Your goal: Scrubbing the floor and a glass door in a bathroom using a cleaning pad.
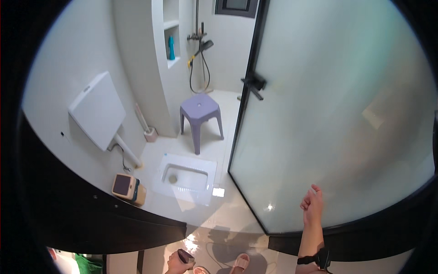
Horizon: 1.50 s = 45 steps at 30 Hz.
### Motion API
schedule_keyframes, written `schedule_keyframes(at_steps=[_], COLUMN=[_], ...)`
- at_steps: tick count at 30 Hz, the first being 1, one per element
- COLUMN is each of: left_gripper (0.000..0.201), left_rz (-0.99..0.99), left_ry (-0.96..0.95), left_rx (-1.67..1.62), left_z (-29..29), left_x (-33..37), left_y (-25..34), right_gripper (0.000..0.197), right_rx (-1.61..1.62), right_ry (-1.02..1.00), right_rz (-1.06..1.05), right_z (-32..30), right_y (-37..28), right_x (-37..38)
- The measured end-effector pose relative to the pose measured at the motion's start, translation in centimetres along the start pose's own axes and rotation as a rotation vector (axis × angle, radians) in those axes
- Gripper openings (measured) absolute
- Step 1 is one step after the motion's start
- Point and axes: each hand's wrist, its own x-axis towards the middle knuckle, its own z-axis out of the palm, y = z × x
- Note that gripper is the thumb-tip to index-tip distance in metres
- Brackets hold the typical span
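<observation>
Low in the view, my left hand [175,264] is closed around a small dark maroon object [184,256] with a rounded end; its kind is not clear. My right hand [312,204] is raised in front of the frosted glass door [328,128], its fingers mostly curled and nothing visible in them. Whether it touches the glass cannot be told. A black strap with a small device [321,259] is around my right wrist. The door stands open, with a black handle [253,84] on its edge.
Past the doorway, a white squat toilet [210,182] is set in the floor, with a purple stool [199,109] behind it. On the left are a white cistern [98,112], a toilet brush [149,132] and a beige bin [127,188]. A hand shower [206,44] hangs at the back.
</observation>
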Motion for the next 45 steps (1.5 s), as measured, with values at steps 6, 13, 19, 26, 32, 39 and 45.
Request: schedule_keyframes(at_steps=[6,13,19,26,32,39,45], left_gripper=[0.025,0.040,0.040,0.052,0.051,0.039,0.033], left_rz=[0.014,0.118,0.158,0.071,0.230,0.127,0.240], left_ry=[-0.112,0.081,0.196,0.286,0.425,0.308,0.396], left_rx=[-0.303,-0.371,-0.400,-0.363,-0.380,-0.392,-0.387], left_z=[-9.1,-7.1,-5.1,-6.0,-6.9,-5.5,-2.2], left_x=[-5.5,-6.4,-6.2,-6.8,-9.5,-8.9,-4.7], left_y=[7.7,5.1,2.2,2.0,4.9,7.1,6.7], right_gripper=[0.015,0.021,0.015,0.024,0.034,0.041,0.047], right_rx=[-0.106,-0.091,-0.171,-0.243,-0.254,-0.384,-0.314], right_ry=[0.071,0.067,0.155,0.237,0.280,0.387,0.388], right_rz=[0.136,0.204,0.225,0.189,0.160,0.108,0.144], right_z=[2.5,1.5,0.7,0.9,-0.3,-2.9,-2.1], right_y=[-3.7,-2.2,-0.9,0.8,0.6,1.9,2.4], right_x=[-0.3,1.9,4.3,9.0,10.6,13.4,14.1])
